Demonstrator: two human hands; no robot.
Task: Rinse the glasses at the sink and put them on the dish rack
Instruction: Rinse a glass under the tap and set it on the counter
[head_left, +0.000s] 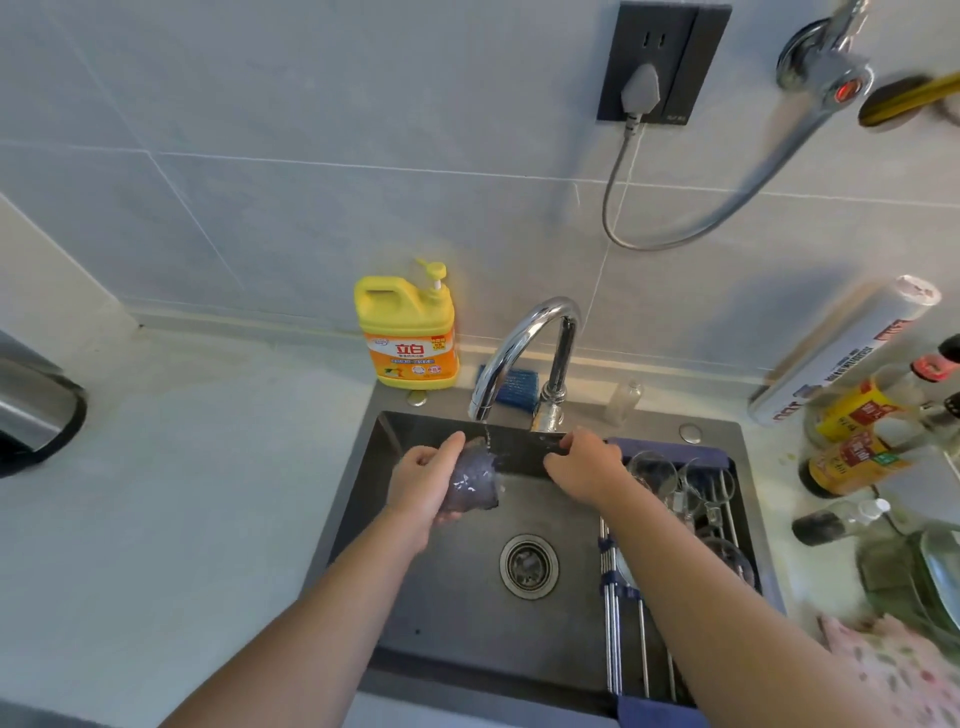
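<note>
Room: a kitchen corner; pale grey tiled wall (260, 156) with a dark socket (660, 62), a grey plug in it and its cord hanging in a loop.
Surface: a pale counter (182, 493) round a dark steel sink (452, 597); the drain (529, 566) sits in the middle of the basin floor.
Tap: a chrome tap (524, 338) arches from the sink's back edge, with a thin stream falling from its spout.
Rack: a rack (613, 571) with steel rails and blue ends spans the right side of the sink, with clear glasses (652, 467) lying in it.
Back edge: a yellow soap bottle (408, 338) stands left of the tap; a blue sponge (511, 387) lies behind it.
Right counter: brown bottles (852, 462) and a white roll (841, 353) leaning on the wall.
Glass: the glass (475, 478) is over the basin's back left part, right under the stream, with water splashing on it.
Axis: it is tilted, its long axis running from low and near the person up and back toward the spout; which end is the mouth is not clear.
Left hand: the left hand (423, 480) grips the glass, fingers wrapped round its side and thumb stretched up along it.
Right hand: the right hand (587, 467) reaches to the tap's base, fingers bent; whether it holds anything there I cannot tell.
</note>
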